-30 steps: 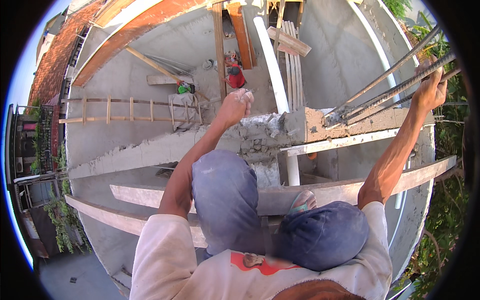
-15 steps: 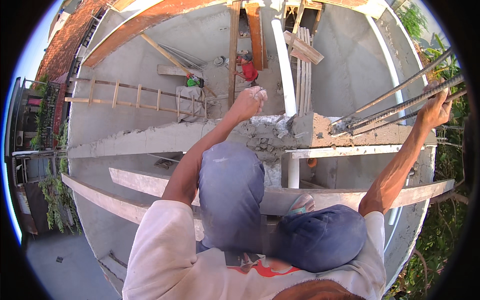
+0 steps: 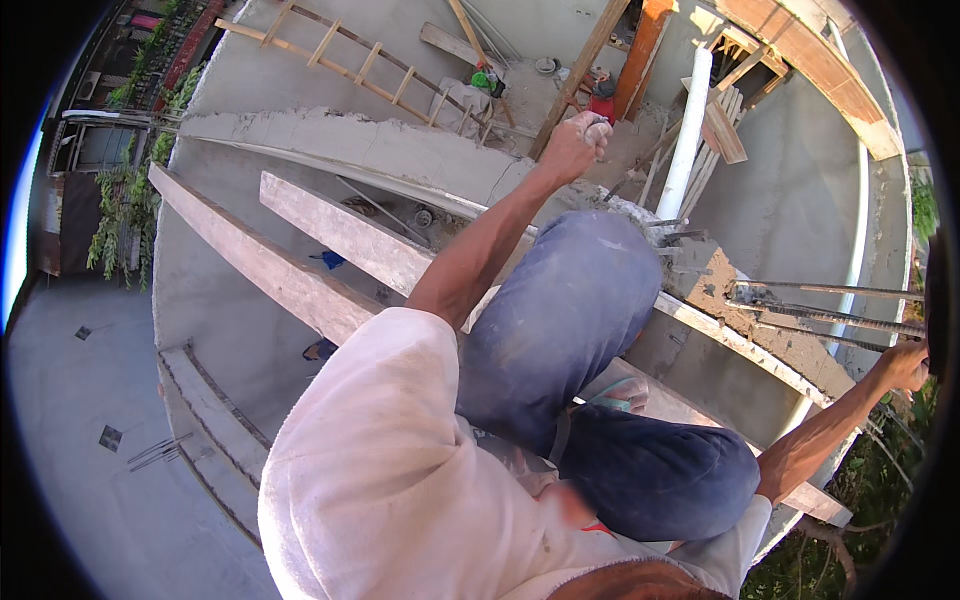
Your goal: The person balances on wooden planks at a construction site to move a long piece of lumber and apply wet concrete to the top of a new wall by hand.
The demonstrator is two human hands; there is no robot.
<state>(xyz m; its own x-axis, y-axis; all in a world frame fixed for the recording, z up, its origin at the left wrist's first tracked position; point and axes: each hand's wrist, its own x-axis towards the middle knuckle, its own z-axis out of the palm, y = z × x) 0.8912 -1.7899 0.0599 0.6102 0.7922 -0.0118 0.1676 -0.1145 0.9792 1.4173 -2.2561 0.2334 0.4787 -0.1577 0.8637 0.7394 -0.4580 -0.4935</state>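
My left hand [image 3: 582, 142] is raised over the concrete beam, its fingers closed; whatever is in them, if anything, is too small to make out. At the right edge, my right hand [image 3: 906, 366] is closed at the ribbed steel rebars [image 3: 840, 314], and its fingertips are partly lost in the dark rim. The bars stick out of the rough concrete beam [image 3: 735, 290]. Below my left hand, my bent knee [image 3: 570, 290] in blue trousers covers part of the beam. My sandalled foot [image 3: 625, 394] rests on a plank.
Long wooden planks [image 3: 340, 232] span the gap on the left. A white pipe [image 3: 688, 130] rises beyond the beam. Far below, a person in red [image 3: 601, 105] is partly hidden by timber, near a wooden ladder [image 3: 365, 62]. Drops lie on both sides of the beam.
The view has swung round, so the beam now slants down to the right. My left hand stays raised and closed. My right hand now appears lower, at the rim beside the rebars.
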